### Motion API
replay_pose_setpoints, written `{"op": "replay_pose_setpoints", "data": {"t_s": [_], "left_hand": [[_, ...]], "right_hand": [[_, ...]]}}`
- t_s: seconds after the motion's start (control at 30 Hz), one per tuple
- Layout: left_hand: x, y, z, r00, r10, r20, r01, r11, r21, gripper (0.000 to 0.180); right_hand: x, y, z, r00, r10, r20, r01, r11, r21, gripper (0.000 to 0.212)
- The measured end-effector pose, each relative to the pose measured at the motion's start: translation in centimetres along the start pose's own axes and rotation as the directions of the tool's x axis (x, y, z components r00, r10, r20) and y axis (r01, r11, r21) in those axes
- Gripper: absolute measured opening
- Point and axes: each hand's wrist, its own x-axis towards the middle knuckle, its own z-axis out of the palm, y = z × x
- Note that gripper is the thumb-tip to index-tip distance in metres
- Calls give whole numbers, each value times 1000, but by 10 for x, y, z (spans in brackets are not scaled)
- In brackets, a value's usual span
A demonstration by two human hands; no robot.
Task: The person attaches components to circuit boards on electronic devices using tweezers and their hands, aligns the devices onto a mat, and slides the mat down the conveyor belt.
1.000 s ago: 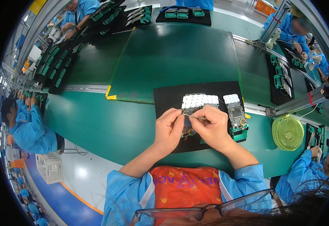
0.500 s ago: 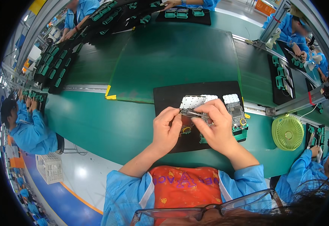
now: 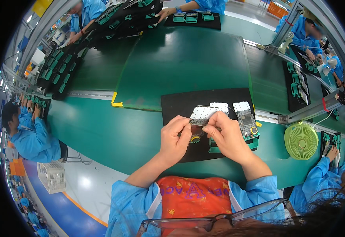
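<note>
Both my hands hold one small circuit board [image 3: 202, 114] with a white perforated shield, lifted just above a black mat [image 3: 180, 102]. My left hand [image 3: 174, 136] pinches its left end. My right hand [image 3: 224, 132] grips its right end from the front. Beside my right hand a second board [image 3: 246, 118] sits in a green fixture [image 3: 253, 143] on the mat. Under my hands lies a small part with a yellow ring [image 3: 195, 139]. Another white-shielded board [image 3: 220, 106] lies behind the held one.
A dark green conveyor belt [image 3: 180, 55] runs behind the mat. A round green fan [image 3: 300, 140] stands at the right. Black trays with green fixtures [image 3: 58, 71] lie at the far left and back [image 3: 192, 17]. Other people in blue coats work around the line.
My hands have lifted the board slightly and drawn closer together around it. The view has shifted a little; the boards on the mat have not moved.
</note>
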Motion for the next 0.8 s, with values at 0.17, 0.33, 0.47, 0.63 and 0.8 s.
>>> {"op": "replay_pose_setpoints", "data": {"t_s": [0.17, 0.33, 0.47, 0.63, 0.8], "left_hand": [[-3, 7, -3, 1000, 19, 9, -19, 999, 27, 6], [0, 15, 0, 1000, 11, 18, -10, 1000, -24, 6], [-3, 10, 0, 999, 47, -16, -46, 999, 28, 6], [-5, 8, -3, 996, 77, -43, -73, 994, 83, 9], [-8, 10, -2, 994, 90, -69, -84, 993, 82, 7]], "right_hand": [[-1, -2, 3, 998, -39, -56, 40, 999, 14, 21], [-4, 0, 3, 995, -37, -91, 38, 999, 0, 21], [-6, -2, 5, 993, -69, -97, 66, 997, -40, 22], [-6, -1, 11, 990, -98, -97, 93, 994, -59, 23], [-8, -3, 13, 983, -143, -112, 127, 982, -141, 23]]}}
